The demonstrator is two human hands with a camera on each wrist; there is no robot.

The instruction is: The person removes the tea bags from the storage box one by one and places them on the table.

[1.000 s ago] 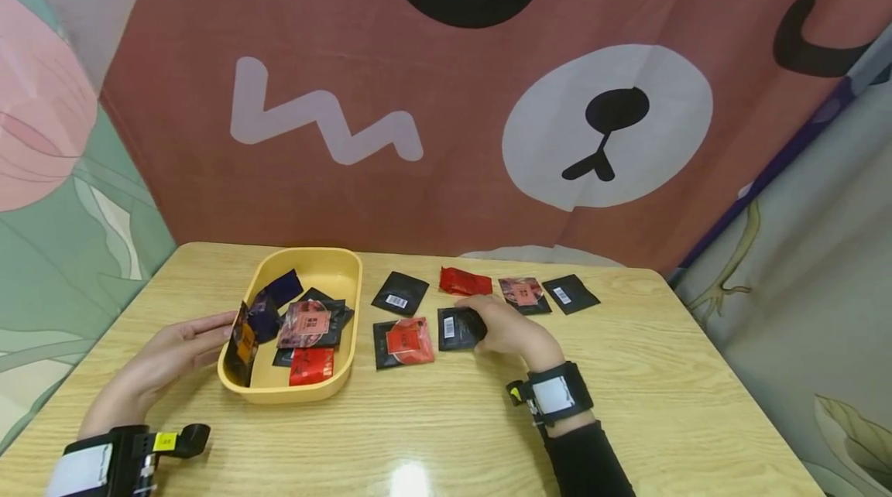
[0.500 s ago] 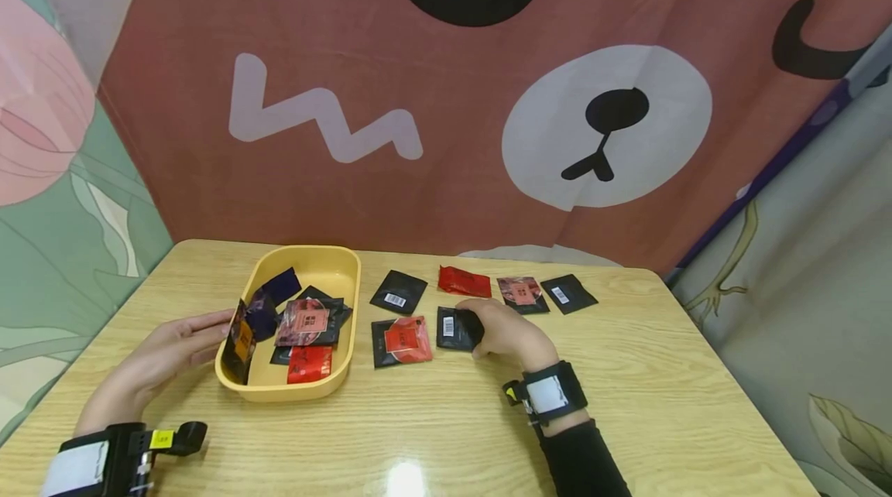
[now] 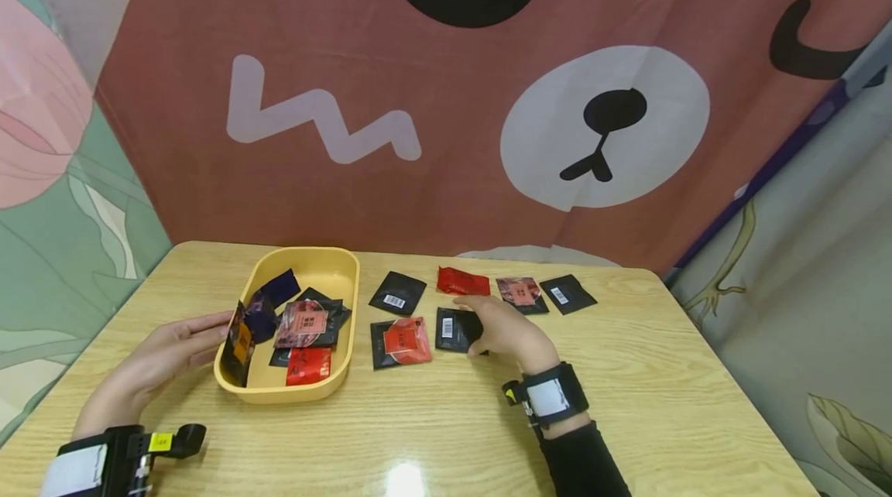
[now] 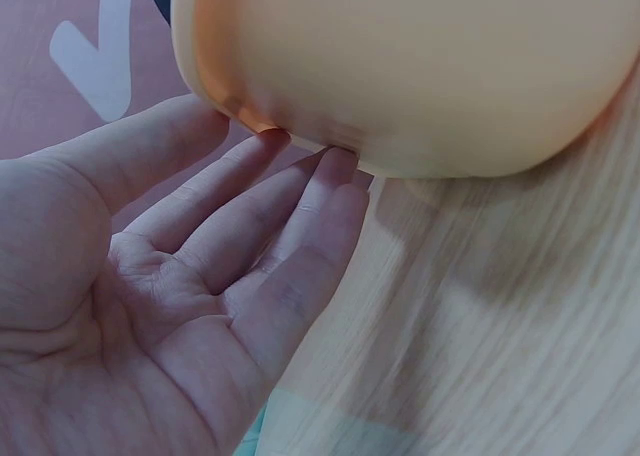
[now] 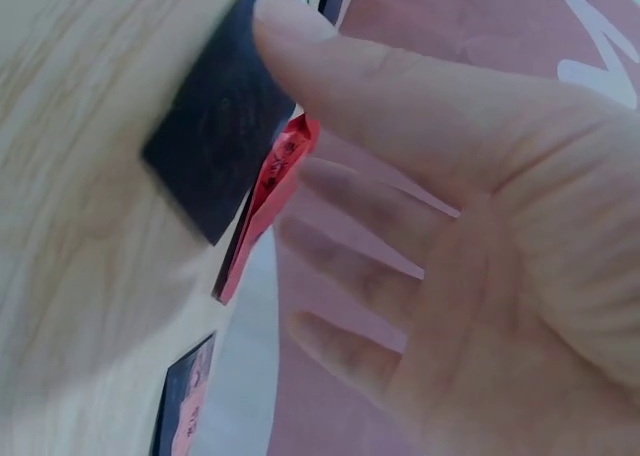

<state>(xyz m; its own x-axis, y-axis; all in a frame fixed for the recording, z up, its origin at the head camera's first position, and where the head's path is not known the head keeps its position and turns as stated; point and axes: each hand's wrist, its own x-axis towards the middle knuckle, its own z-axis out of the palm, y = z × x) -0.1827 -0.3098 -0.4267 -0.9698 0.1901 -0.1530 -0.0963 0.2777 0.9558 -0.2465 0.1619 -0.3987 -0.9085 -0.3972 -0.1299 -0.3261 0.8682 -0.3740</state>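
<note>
My left hand (image 3: 163, 358) has its fingers extended against the left side of a yellow plastic basket (image 3: 293, 397). Several sachets lie inside, among them a red one (image 3: 309, 366) and a patterned pink-and-black one (image 3: 301, 323); another (image 3: 238, 346) leans on the left wall. In the left wrist view the fingertips touch the basket's outer wall (image 4: 400, 66). My right hand (image 3: 512, 334) hovers over a black sachet (image 3: 453, 329) with a white barcode label, hiding its right part. The right wrist view shows the thumb (image 5: 290, 16) overlapping the black sachet (image 5: 225, 116), with the other fingers loosely spread.
Near the right hand lie a red sachet (image 3: 463, 281), a patterned sachet (image 3: 523, 294) and a black one (image 3: 567, 293). Between basket and hand are another black sachet (image 3: 398, 293) and a red-and-black one (image 3: 402, 343). A bear-print curtain (image 3: 446, 195) hangs behind the wooden table (image 3: 669, 404).
The right thumb has shifted slightly along the black sachet's lower edge, and the fingers look a little looser. The left hand stays at the basket.
</note>
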